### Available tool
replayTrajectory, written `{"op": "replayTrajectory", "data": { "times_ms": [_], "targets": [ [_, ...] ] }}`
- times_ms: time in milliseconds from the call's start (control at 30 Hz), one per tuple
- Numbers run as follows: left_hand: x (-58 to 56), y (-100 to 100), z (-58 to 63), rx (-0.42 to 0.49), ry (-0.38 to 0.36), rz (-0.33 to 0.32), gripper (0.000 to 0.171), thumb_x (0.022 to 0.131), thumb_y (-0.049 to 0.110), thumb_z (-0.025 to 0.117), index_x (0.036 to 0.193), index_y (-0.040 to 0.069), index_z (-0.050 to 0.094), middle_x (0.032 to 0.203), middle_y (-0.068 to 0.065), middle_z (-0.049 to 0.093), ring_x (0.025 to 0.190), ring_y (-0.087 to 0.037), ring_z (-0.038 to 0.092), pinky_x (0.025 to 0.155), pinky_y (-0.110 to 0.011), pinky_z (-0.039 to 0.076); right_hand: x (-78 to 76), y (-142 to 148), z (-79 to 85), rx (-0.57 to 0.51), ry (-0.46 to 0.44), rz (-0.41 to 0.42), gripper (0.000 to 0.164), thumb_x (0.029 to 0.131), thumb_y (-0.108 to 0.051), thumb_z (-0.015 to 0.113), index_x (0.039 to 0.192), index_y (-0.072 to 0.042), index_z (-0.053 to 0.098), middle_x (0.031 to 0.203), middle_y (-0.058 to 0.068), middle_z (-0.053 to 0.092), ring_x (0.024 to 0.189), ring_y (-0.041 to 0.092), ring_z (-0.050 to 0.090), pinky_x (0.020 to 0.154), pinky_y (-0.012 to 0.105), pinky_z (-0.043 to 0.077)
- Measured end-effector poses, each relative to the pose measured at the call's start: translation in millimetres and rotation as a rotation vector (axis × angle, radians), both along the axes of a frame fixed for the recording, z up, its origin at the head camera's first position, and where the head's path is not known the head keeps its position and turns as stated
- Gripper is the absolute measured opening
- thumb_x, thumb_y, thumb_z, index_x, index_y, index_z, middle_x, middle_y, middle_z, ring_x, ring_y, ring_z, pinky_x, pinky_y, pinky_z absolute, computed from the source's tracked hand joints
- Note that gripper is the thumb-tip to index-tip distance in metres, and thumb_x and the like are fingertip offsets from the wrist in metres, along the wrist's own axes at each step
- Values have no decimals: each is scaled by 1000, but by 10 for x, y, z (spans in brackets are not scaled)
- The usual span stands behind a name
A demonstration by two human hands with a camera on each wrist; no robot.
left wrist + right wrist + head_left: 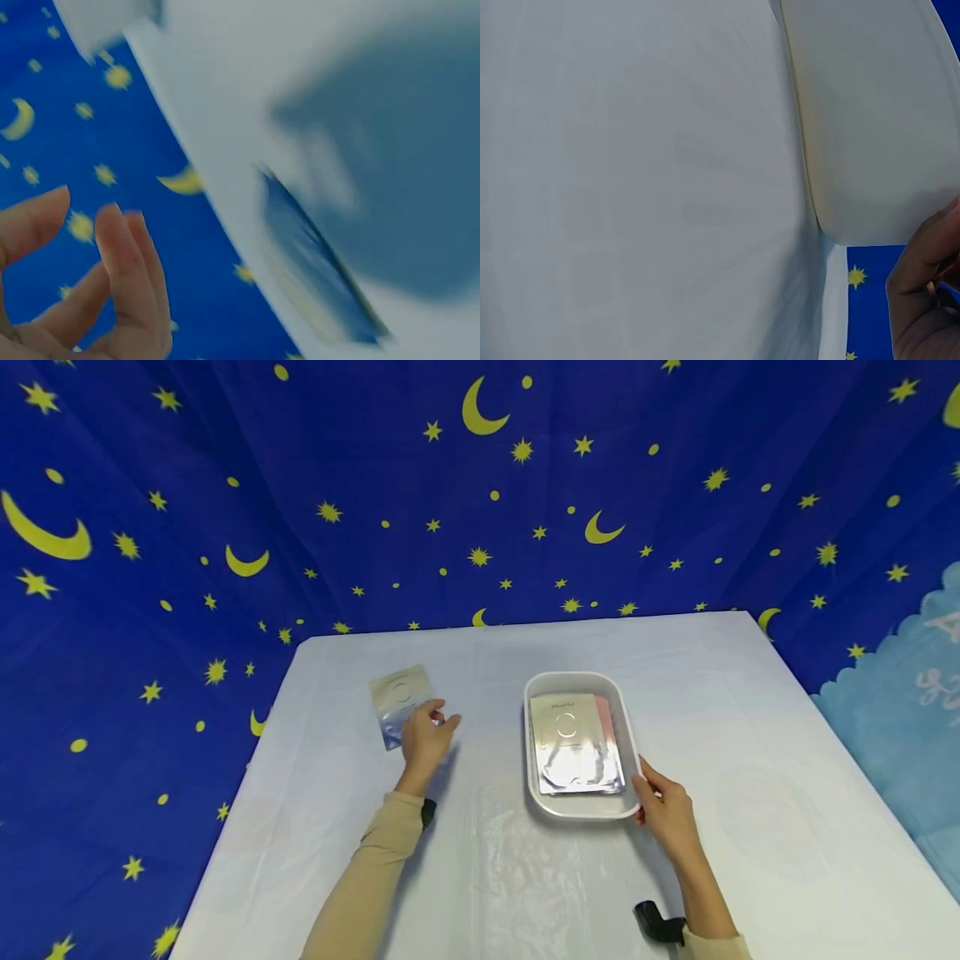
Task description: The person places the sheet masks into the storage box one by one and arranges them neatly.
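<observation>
A flat foil sachet (393,695), pale at the top and bluish at the bottom, lies on the left of the table. Over its lower right corner hovers my left hand (424,742), thumb and fingers apart with nothing between them. The left wrist view shows that hand (112,285) with a gap to the sachet (319,262). My right hand (670,817) grips the lower right corner of a white rectangular tub (577,807). Inside the tub lies a silvery sachet (564,735) on top of others, with a pink one (605,717) showing beneath its right edge.
A white cloth covers the table (525,893), its far edge meeting a blue curtain (420,468) with yellow moons and stars. Light blue fabric with white lettering (915,735) hangs at the right. A black wrist mount (658,923) sits below the right hand.
</observation>
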State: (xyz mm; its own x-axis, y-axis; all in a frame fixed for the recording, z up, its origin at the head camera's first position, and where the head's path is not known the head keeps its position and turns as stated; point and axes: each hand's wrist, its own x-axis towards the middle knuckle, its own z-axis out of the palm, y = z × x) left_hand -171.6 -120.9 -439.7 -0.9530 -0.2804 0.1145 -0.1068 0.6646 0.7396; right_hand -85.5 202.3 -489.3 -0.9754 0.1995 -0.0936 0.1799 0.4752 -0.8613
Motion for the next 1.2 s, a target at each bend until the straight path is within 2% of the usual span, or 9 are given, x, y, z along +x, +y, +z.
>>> {"op": "replayTrajectory", "data": {
  "times_ms": [100, 233, 300, 400, 533, 700, 900, 1100, 1200],
  "targets": [
    [-81, -299, -59, 17, -74, 127, 48, 74, 26, 68, 116, 7, 57, 102, -17, 59, 87, -31, 55, 72, -42, 46, 5, -1, 6, -2, -2, 1, 42, 91, -25, 47, 131, -10, 44, 84, 18, 58, 42, 11, 51, 39, 25, 45],
    [-168, -588, -140, -33, -183, 224, 60, 73, 32, 68, 120, 1, 50, 109, -25, 47, 96, -40, 50, 76, -50, 45, 7, 2, 5, 11, -6, 5, 43, 92, -27, 47, 131, -9, 43, 84, 17, 58, 43, 11, 51, 40, 25, 45],
    [-207, -672, -177, -84, -250, 225, 66, 72, 37, 69, 118, -4, 47, 109, -28, 43, 95, -42, 49, 75, -51, 45, 5, 6, 4, 18, -10, 4, 44, 92, -28, 47, 131, -9, 43, 84, 17, 58, 43, 11, 51, 40, 24, 45],
    [-257, -746, -242, -186, -364, 179, 76, 71, 48, 67, 114, -11, 45, 106, -30, 41, 94, -43, 47, 72, -50, 45, 8, 7, 6, 27, -13, 7, 45, 92, -29, 46, 131, -8, 43, 84, 17, 58, 43, 11, 51, 40, 24, 44],
    [-314, -770, -334, -326, -432, 140, 84, 67, 52, 68, 113, -15, 46, 105, -32, 42, 95, -43, 44, 73, -48, 44, 13, -7, 3, 29, -11, 3, 43, 91, -27, 48, 131, -10, 44, 81, 17, 58, 42, 11, 52, 39, 24, 44],
    [-367, -745, -391, -354, -395, 166, 79, 62, 42, 76, 110, -15, 49, 101, -31, 44, 90, -43, 47, 70, -47, 45, 11, -13, 9, 34, -4, -3, 43, 91, -27, 48, 130, -11, 45, 81, 17, 58, 42, 11, 52, 39, 24, 44],
    [-334, -783, -405, -155, -347, 222, 68, 61, 23, 77, 109, -14, 48, 104, -33, 41, 94, -47, 47, 73, -49, 47, 12, -10, -14, 40, 2, -8, 43, 91, -28, 47, 130, -10, 45, 82, 17, 58, 42, 10, 51, 39, 24, 44],
    [-287, -911, -394, -39, -273, 316, 32, 66, 7, 58, 92, -11, 55, 97, -33, 55, 93, -47, 52, 78, -52, 46, 5, -21, -16, 12, 0, -5, 42, 91, -25, 49, 130, -11, 45, 81, 18, 57, 41, 11, 51, 39, 25, 45],
    [-275, -966, -382, -11, -238, 346, 25, 66, 6, 53, 85, -9, 60, 94, -28, 60, 91, -44, 55, 79, -50, 46, 5, -15, -6, 17, -3, -7, 42, 91, -25, 48, 131, -10, 44, 81, 19, 57, 41, 11, 51, 39, 25, 45]
  ]
}}
